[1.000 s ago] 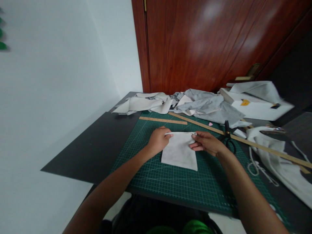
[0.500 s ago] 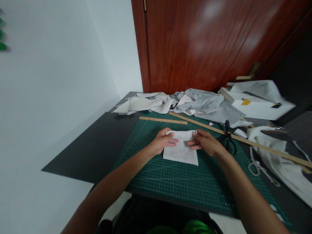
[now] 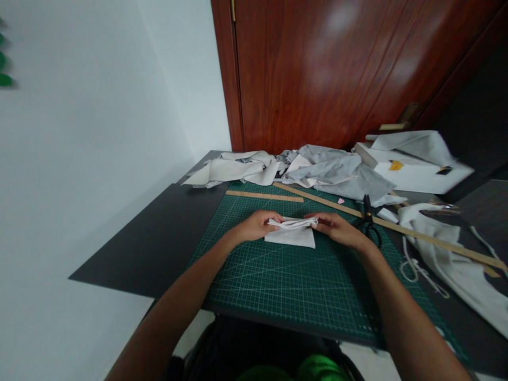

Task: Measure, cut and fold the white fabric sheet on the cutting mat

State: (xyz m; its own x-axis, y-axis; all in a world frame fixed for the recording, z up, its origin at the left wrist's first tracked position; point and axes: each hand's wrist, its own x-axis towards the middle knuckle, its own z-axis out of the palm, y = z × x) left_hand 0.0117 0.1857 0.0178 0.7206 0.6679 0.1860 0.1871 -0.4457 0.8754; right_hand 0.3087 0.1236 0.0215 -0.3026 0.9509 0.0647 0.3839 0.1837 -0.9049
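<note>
A small white cloth pouch lies on the green cutting mat, its far edge lifted and bunched in folds. My left hand grips the left end of that edge between thumb and fingers. At the right end, my right hand pinches the folded edge in the same way. Part of the cloth's top is hidden by my fingers. Black-handled scissors rest just right of my right hand, partly behind the wrist.
A short wooden ruler and a long one lie beyond my hands. Fabric scraps and grey cloth are heaped at the back beside a white box. A white drawstring cloth lies at the right.
The pouch's top edge has been gathered and folded over toward me, so less of its front shows. My fingers have moved from lying across its front to pinching the folded edge.
</note>
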